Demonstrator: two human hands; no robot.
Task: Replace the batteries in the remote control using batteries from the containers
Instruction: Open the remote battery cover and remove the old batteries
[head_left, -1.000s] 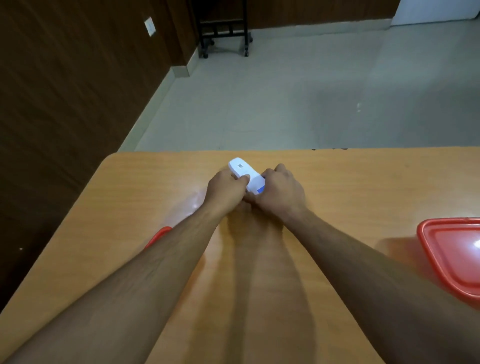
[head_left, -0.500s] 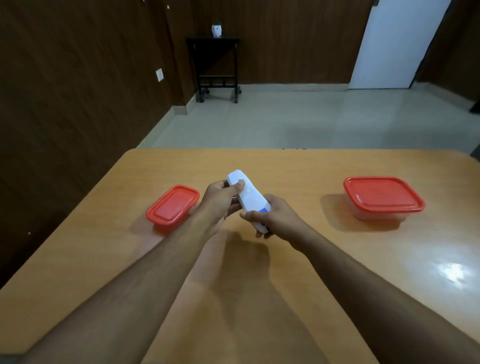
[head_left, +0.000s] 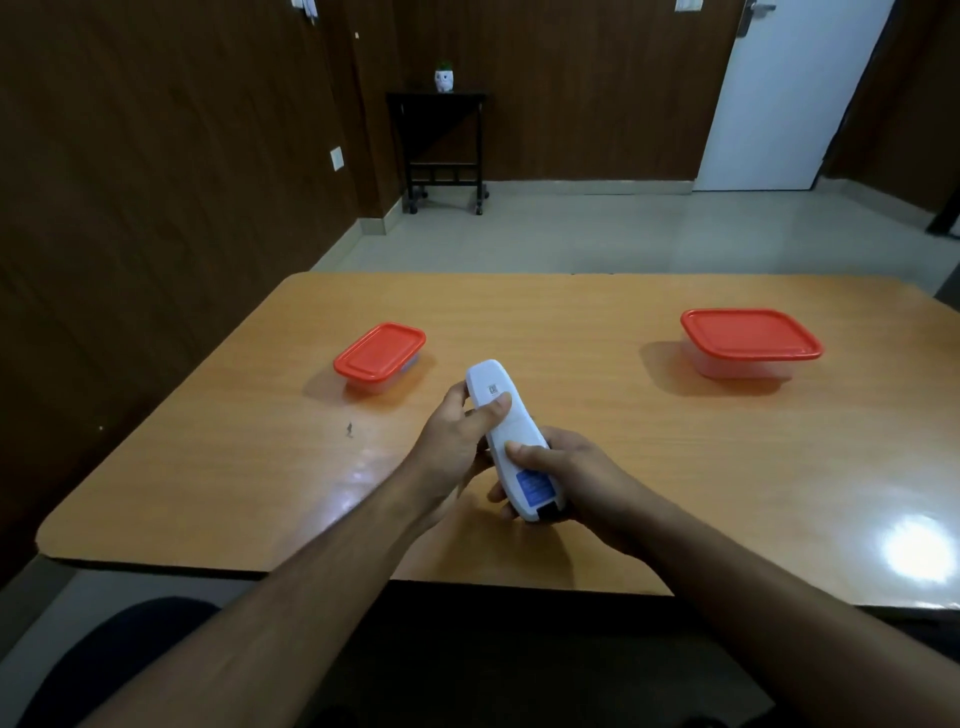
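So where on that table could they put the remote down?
Bare wood lies between the small box and the big box, and right of the hands. Only the middle near edge is crowded, where both hands hold the remote.

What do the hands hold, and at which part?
Both grip the remote: left hand at the far half, right hand at the near end.

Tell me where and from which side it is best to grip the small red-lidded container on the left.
Grip the small container across its short width, at the clear walls just under the red lid, coming from above. It lies flat on the table with its lid on, and its long sides are free. Both hands are now busy with the remote, so one must let go first.
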